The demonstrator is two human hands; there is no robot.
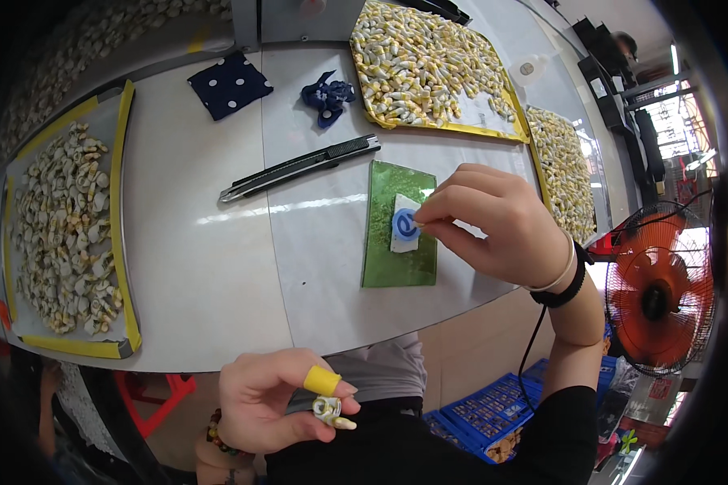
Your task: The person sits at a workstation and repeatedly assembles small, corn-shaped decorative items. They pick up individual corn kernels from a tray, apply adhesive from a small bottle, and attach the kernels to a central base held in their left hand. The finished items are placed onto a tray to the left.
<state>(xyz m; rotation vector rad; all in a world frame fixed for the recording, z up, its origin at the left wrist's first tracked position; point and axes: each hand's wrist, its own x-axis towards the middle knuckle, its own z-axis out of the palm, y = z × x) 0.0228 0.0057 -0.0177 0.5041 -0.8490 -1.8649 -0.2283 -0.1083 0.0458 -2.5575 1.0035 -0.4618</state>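
1. White-yellow piece [326,409], 6 o'clock: left hand [267,396] pinched it, apparently mid-work
2. Right hand [501,220] had its fingertips together at a blue disc [404,226], 1 o'clock
3. Yellow-edged trays [120,202] [453,130], 9 and 12 o'clock, held many more; which were finished was unclear

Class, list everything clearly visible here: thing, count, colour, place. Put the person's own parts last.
Table: 1, whitish, middle
Trays: at least 3, yellow-edged, left, far side and right
Pieces: too many to count, white-yellow, in trays
Knife: 1, black and silver, mid-table
Dotted cloth: 1, navy and white, upper left
Crumpled cloth: 1, navy, beside it
Slab: 1, green, mid-table
Patch: 1, white, on slab
Disc: 1, blue, on patch
Bottle: 1, white, upper right
Fan: 1, orange, far right
Crates: count unclear, blue, lower right
Left hand: 1, yellow finger band, pinching one piece, lower middle
Right hand: 1, black wristband, at disc
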